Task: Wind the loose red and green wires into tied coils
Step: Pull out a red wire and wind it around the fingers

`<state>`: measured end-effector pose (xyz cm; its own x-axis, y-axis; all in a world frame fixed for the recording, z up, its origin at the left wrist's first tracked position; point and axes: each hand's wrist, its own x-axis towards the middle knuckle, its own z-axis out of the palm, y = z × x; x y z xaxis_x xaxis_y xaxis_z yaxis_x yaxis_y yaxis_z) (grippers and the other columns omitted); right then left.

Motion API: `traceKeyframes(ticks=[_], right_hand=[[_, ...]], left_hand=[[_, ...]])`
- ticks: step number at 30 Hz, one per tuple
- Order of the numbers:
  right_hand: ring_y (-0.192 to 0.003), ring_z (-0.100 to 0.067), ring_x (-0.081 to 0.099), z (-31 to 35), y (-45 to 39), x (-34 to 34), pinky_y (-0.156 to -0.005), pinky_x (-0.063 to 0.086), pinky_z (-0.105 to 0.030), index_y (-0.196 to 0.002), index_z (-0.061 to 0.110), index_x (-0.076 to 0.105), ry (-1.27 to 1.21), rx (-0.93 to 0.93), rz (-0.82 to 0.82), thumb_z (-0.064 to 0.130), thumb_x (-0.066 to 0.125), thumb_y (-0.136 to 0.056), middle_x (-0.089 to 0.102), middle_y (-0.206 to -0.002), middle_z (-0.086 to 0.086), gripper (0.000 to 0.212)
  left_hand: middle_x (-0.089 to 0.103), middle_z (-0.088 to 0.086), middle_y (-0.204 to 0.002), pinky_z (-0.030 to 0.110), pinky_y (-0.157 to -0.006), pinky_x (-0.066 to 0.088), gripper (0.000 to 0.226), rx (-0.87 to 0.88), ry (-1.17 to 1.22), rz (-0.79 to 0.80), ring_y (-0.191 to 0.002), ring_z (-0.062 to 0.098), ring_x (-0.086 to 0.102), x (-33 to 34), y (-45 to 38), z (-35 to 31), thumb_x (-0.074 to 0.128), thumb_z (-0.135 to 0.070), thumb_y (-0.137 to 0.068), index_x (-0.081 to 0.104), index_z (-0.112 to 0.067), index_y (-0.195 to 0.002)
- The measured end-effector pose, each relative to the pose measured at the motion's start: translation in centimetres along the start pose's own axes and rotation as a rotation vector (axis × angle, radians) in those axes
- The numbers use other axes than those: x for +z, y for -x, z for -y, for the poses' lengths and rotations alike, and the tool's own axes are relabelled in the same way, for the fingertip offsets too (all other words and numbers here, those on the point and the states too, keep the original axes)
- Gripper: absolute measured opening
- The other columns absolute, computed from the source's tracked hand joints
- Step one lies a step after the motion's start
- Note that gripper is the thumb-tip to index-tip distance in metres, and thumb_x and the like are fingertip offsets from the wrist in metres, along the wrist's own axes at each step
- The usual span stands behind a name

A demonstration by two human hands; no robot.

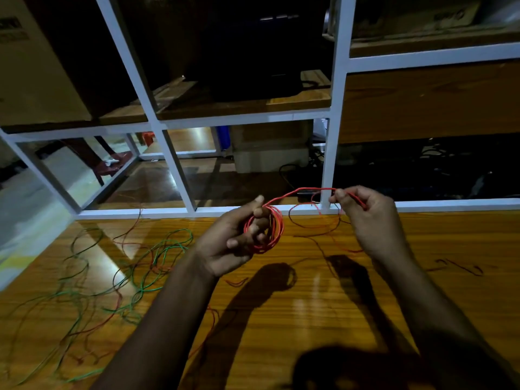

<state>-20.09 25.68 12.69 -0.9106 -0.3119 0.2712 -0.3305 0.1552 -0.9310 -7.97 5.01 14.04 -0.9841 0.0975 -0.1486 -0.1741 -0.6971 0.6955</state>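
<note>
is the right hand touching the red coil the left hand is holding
Apart. In the head view the right hand pinches only the wire's free end; open space separates it from the red coil in the left hand.

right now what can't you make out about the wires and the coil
- Head view: the red coil is partly covered by the left hand, so its number of turns is unclear.
- The wire's free end is hidden inside the right hand.
- The loose green and red wires run off the left and bottom edges.
- Dim light hides the shelf contents.
</note>
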Motion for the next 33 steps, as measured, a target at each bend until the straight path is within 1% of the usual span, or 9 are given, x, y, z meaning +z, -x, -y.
traceKeyframes(ticks=[5,7,10,14,18,21,25,29,33], right_hand=[[-0.059,-0.012,0.056,-1.9,1.2,2.1,-0.053,0.046,-0.029,-0.094,0.028,0.066,0.594,-0.156,0.105,0.057,0.026,-0.100,0.062,-0.069,0.003,0.049],[-0.058,-0.009,0.056,-1.9,2.2,3.0,-0.055,0.050,-0.030,-0.114,0.029,0.063,0.737,-0.166,0.246,0.048,0.029,-0.105,0.057,-0.067,0.007,0.040],[-0.069,-0.011,0.061,-1.3,3.9,4.7,-0.061,0.051,-0.028,-0.117,0.026,0.059,0.843,-0.281,0.435,0.041,0.031,-0.108,0.059,-0.078,0.009,0.033],[-0.072,-0.015,0.063,-0.5,4.9,5.8,-0.061,0.050,-0.031,-0.116,0.024,0.056,0.753,-0.415,0.438,0.052,0.037,-0.104,0.066,-0.083,0.003,0.036],[-0.077,-0.007,0.063,0.9,4.9,5.1,-0.065,0.053,-0.026,-0.117,0.028,0.057,0.640,-0.440,0.366,0.046,0.049,-0.101,0.069,-0.089,0.008,0.025],[-0.066,-0.001,0.056,2.2,4.1,3.8,-0.056,0.040,-0.018,-0.102,0.033,0.065,0.508,-0.421,0.291,0.040,0.062,-0.096,0.062,-0.075,0.014,0.010],[-0.057,-0.001,0.052,2.8,2.4,1.6,-0.051,0.037,-0.016,-0.084,0.025,0.067,0.136,-0.185,0.383,0.027,0.070,-0.091,0.059,-0.070,0.008,0.008],[-0.045,-0.005,0.032,1.6,-0.1,-1.2,-0.038,0.026,-0.017,-0.095,0.007,0.063,-0.495,0.121,0.372,0.021,0.070,-0.084,0.046,-0.059,0.003,0.019],[-0.043,-0.005,0.029,0.5,-1.2,-1.1,-0.036,0.024,-0.017,-0.093,0.008,0.060,-0.536,0.102,0.363,0.022,0.068,-0.083,0.042,-0.055,0.008,0.019]], left_hand=[[0.070,0.004,-0.086,0.019,-0.083,0.053,0.049,0.201,0.082,0.147,-0.037,0.005,0.044,1.4,0.3,0.1,0.036,-0.040,-0.106,0.060,0.001,-0.116],[0.069,0.018,-0.112,0.026,-0.096,0.051,0.068,0.230,0.134,0.219,-0.048,0.008,0.035,2.7,0.4,0.1,0.030,-0.050,-0.107,0.041,0.010,-0.138],[0.057,0.027,-0.134,0.032,-0.122,0.023,0.095,0.316,0.020,0.260,-0.060,0.009,0.035,4.2,0.3,-0.2,0.016,-0.069,-0.100,0.010,0.012,-0.151],[0.053,0.026,-0.141,0.030,-0.108,0.039,0.102,0.414,-0.168,0.041,-0.102,0.024,0.057,3.7,-0.6,-0.1,0.021,-0.077,-0.092,0.030,0.007,-0.149],[0.072,0.012,-0.114,0.043,-0.123,0.011,0.088,0.449,-0.700,-0.226,-0.126,0.011,0.056,2.7,-1.4,1.0,0.007,-0.077,-0.088,0.042,-0.022,-0.147],[0.063,-0.020,-0.122,0.042,-0.114,0.027,0.074,0.419,-1.063,-0.293,-0.108,-0.020,0.051,2.2,-1.4,2.1,0.008,-0.084,-0.083,0.042,-0.049,-0.139],[0.060,-0.009,-0.096,0.036,-0.081,0.050,0.076,0.472,-1.464,-0.299,-0.086,-0.004,0.058,1.9,-1.5,2.4,0.025,-0.081,-0.089,0.051,-0.021,-0.128],[0.050,0.003,-0.068,0.022,-0.061,0.044,0.034,0.465,-1.434,-0.210,-0.062,0.004,0.052,1.6,-1.3,1.9,0.070,-0.040,-0.090,0.061,-0.019,-0.116],[0.058,0.011,-0.075,0.038,-0.061,0.047,0.021,0.419,-1.454,-0.167,-0.066,0.019,0.056,1.9,-1.3,1.9,0.060,-0.034,-0.099,0.066,-0.014,-0.098]])
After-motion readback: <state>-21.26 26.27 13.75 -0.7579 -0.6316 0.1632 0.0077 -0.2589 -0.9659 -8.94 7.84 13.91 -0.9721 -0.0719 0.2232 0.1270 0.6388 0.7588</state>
